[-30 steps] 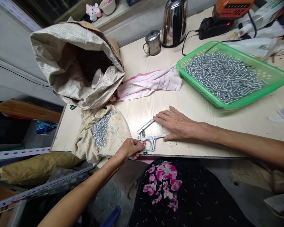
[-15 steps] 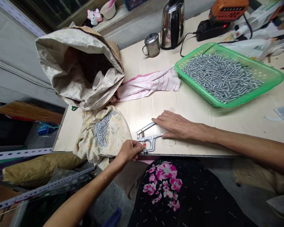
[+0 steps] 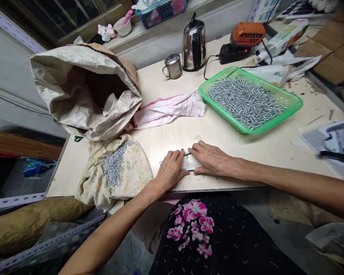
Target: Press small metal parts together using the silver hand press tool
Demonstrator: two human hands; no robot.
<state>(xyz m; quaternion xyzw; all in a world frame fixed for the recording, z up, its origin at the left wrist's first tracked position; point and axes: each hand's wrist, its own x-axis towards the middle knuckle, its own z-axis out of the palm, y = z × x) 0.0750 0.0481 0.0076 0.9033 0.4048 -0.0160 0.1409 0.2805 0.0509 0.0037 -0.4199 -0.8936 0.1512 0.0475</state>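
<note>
A metal hand press tool (image 3: 188, 168) lies at the near edge of the pale wooden table (image 3: 223, 133), mostly covered by both hands. My left hand (image 3: 170, 170) rests flat over the tool's head, fingers stretched forward. My right hand (image 3: 210, 159) lies flat on the tool's handles, fingers pointing left and spread. Left of the hands, a patterned cloth (image 3: 117, 170) holds a pile of small metal pins (image 3: 114, 164). A green plastic basket (image 3: 286, 97) full of the same metal pins stands at the back right.
An open woven sack (image 3: 68, 91) with a white cup inside stands at the back left. A pink-and-white towel (image 3: 169, 109), a steel mug (image 3: 172, 66), a kettle (image 3: 193, 42) and an orange charger (image 3: 246, 35) lie further back. Papers and a tray are at the right.
My left hand has left its pinch at the tool's jaw and now lies flat over the tool's head. The view has shifted, so everything sits further left and lower.
</note>
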